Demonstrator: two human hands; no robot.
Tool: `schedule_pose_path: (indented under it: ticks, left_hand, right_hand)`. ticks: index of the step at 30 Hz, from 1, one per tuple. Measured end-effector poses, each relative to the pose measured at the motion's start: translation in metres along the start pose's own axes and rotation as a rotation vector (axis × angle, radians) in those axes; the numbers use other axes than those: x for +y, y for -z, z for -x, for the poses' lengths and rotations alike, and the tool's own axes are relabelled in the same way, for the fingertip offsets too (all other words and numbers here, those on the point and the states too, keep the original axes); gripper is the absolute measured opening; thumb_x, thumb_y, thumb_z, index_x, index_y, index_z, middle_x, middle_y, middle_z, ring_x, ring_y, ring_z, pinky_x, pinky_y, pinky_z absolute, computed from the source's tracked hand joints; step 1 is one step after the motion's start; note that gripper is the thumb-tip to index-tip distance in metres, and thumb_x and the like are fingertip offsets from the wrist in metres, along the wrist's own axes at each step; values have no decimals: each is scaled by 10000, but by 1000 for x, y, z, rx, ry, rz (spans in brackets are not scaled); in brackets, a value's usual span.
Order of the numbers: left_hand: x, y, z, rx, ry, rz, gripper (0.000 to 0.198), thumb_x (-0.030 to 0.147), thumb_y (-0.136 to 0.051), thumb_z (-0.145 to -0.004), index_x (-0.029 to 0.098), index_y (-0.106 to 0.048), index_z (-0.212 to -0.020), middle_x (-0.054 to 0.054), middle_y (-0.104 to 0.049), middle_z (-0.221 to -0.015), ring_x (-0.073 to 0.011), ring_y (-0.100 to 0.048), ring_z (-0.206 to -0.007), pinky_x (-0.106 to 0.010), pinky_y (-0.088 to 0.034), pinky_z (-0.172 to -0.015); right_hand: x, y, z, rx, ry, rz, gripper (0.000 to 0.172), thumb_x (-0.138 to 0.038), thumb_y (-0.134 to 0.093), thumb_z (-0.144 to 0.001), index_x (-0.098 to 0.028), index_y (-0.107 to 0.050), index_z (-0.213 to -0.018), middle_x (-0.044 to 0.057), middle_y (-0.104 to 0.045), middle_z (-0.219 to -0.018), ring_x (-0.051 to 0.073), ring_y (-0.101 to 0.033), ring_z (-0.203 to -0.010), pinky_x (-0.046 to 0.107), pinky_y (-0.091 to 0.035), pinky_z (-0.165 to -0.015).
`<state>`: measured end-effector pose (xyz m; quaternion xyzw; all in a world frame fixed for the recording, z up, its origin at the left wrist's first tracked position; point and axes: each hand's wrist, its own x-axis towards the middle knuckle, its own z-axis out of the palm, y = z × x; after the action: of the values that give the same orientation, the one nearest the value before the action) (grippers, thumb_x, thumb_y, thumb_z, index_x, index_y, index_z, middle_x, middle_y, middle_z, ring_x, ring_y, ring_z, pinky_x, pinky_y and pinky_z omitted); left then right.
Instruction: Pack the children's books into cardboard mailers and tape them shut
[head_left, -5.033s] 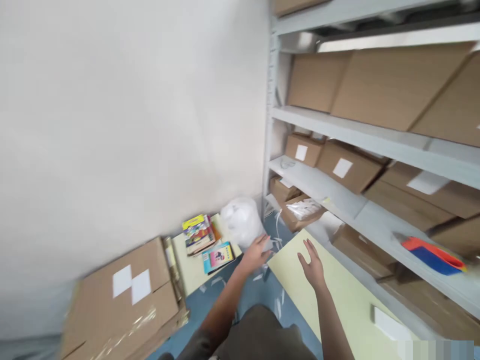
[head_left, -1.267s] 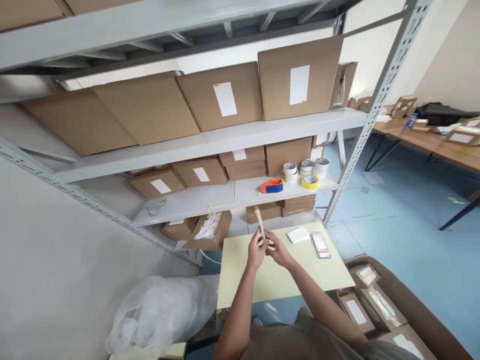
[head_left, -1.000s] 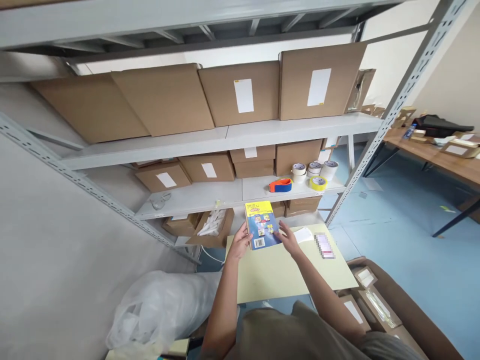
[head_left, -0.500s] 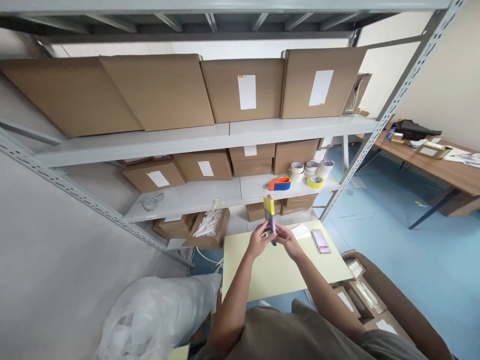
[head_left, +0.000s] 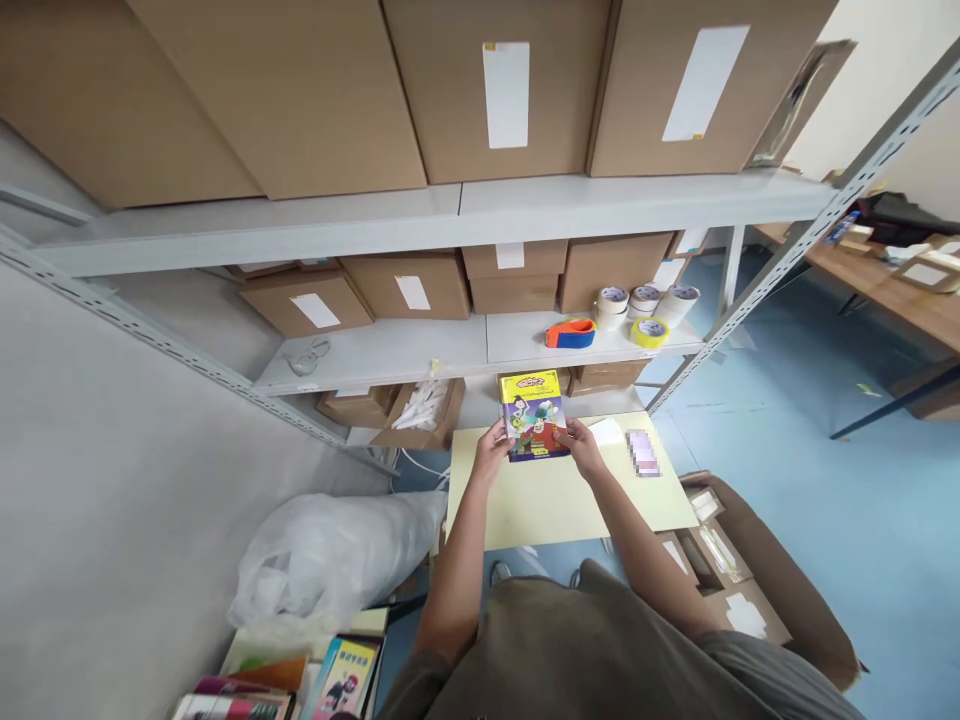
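Note:
A book with a yellow and purple cartoon cover is held up over the pale yellow tabletop, its front turned toward me. My left hand grips its left edge, and my right hand grips the lower right edge. Just right of the book a white sheet of paper lies on the tabletop. Beyond that is a pinkish, blurred-out rectangular item.
Ahead stands a metal rack with cardboard boxes, tape rolls and an orange-blue tape dispenser. To the left are a plastic bag and stacked books. A large carton holding smaller boxes sits right.
The book has turned from edge-on to show its cover, and my hands have moved apart to its two sides. My view has tilted down, bringing the stacked books into sight.

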<state>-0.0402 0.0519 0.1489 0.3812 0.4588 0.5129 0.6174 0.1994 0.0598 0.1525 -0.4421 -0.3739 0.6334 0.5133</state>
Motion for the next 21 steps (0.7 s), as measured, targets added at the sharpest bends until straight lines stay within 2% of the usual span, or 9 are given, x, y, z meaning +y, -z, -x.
schedule_pose_path:
  ticks: [4, 9, 12, 14, 18, 21]
  left_hand:
    - [-35, 10, -13, 148, 5, -78, 776, 296, -874, -690, 148, -691, -1429, -139, -778, -1238, -325, -708, -1194, -419, -567, -1016]
    - [-101, 31, -20, 209, 158, -111, 718, 260, -857, -680, 127, -708, -1369, -153, -784, -1219, -326, -712, -1197, -449, -550, -1045]
    - [-140, 39, -20, 307, 269, -193, 757, 279, -893, -677, 125, -680, -1387, -189, -754, -1291, -334, -679, -1276, -461, -498, -1109]
    - [-161, 42, -18, 364, 346, -283, 783, 297, -927, -664, 148, -675, -1390, -202, -723, -1354, -342, -640, -1340, -456, -454, -1152]
    - [-188, 43, -10, 350, 460, -365, 740, 328, -928, -690, 164, -681, -1369, -213, -674, -1437, -347, -597, -1393, -422, -419, -1169]
    - [-199, 43, -3, 253, 457, -367, 620, 336, -883, -736, 174, -700, -1306, -179, -729, -1352, -317, -651, -1307, -401, -446, -1121]
  right_hand:
    - [38, 4, -10, 36, -169, -36, 527, -492, -950, -612, -262, -692, -1010, 57, -825, -1003, 332, -774, -973, 458, -615, -832]
    - [109, 25, -19, 124, -404, 3, 503, -425, -937, -532, -248, -670, -920, 61, -817, -930, 309, -772, -913, 420, -598, -781]
    - [145, 41, -19, 201, -472, 55, 535, -424, -915, -562, -259, -701, -1023, 75, -818, -987, 297, -767, -957, 464, -589, -859]
    - [161, 52, -17, 257, -485, 79, 595, -434, -902, -587, -283, -710, -1129, 98, -813, -1101, 301, -754, -1040, 502, -576, -914]
    - [181, 72, -9, 358, -517, 120, 624, -490, -870, -642, -306, -724, -1220, 140, -744, -1350, 312, -694, -1207, 519, -558, -984]
    - [192, 78, -5, 355, -524, 153, 611, -488, -875, -633, -278, -745, -1192, 155, -736, -1358, 335, -669, -1243, 524, -546, -1002]
